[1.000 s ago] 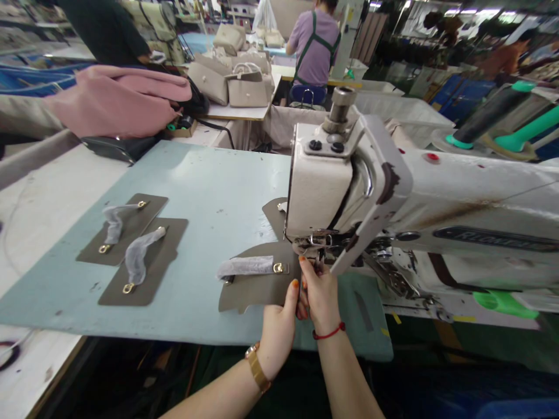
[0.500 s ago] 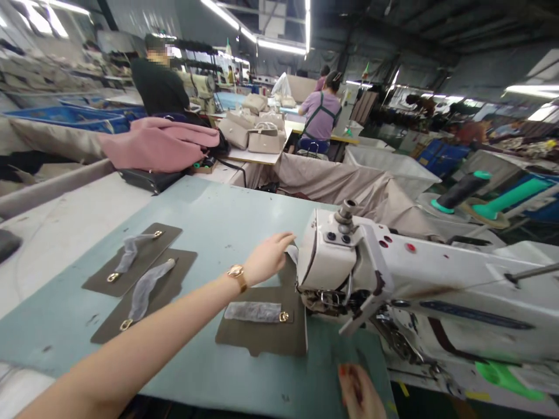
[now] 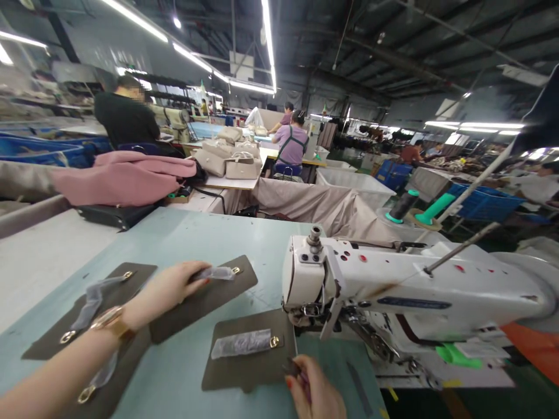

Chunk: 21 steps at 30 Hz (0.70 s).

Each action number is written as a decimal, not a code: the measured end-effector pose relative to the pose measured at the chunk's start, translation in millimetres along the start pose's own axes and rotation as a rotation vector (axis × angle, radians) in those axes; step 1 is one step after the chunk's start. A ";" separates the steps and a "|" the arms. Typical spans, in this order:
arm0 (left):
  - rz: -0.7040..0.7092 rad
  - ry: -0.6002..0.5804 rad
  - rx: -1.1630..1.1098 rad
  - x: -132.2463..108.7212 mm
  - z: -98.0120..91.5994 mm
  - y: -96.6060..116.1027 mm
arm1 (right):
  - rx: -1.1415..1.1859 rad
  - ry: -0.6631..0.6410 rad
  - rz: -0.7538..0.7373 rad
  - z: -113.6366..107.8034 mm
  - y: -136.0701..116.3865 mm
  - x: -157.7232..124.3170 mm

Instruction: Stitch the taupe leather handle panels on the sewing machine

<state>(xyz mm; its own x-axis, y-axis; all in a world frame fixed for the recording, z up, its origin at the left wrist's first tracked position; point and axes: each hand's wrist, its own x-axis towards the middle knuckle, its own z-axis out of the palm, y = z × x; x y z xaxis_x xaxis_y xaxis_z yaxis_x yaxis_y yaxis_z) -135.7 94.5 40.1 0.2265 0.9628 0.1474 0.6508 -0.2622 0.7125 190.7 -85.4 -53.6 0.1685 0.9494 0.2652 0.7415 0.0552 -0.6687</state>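
My left hand [image 3: 181, 282] is closed on the plastic-wrapped strap of a dark olive-brown bag panel [image 3: 192, 311], left of the sewing machine. A gold buckle [image 3: 236, 270] shows at that strap's far end. My right hand [image 3: 317, 389], fingers closed, pinches a small dark tool [image 3: 290, 368] whose kind I cannot make out. The tool's tip is by the lower right corner of another panel [image 3: 227, 375], which lies flat beside the sewing machine head [image 3: 301, 279] with a wrapped strap [image 3: 241, 343] on it. Two similar panels lie at left, partly covered by my left arm.
The sewing machine arm [image 3: 393, 279] spans the right side. A dark strip [image 3: 358, 389] lies on the blue-green tabletop [image 3: 192, 235]. Pink material [image 3: 126, 177] sits on a black case at the back left. Co-workers sit beyond, near beige bags [image 3: 242, 167].
My left hand has moved left from beside the machine head, bringing a panel with it. My right hand has come up to the front panel. The view has shifted.
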 end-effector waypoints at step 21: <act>0.074 0.206 0.309 -44.7 -31.0 61.4 | 0.216 -0.168 -0.063 26.3 -17.8 2.3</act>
<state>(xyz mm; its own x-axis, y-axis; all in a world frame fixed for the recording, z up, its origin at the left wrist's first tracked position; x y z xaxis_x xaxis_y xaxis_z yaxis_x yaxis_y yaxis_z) -128.3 37.4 98.5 0.1512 0.9251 0.3483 0.8334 -0.3088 0.4584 160.8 -76.0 -59.3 0.0032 0.9790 0.2036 0.5885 0.1628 -0.7919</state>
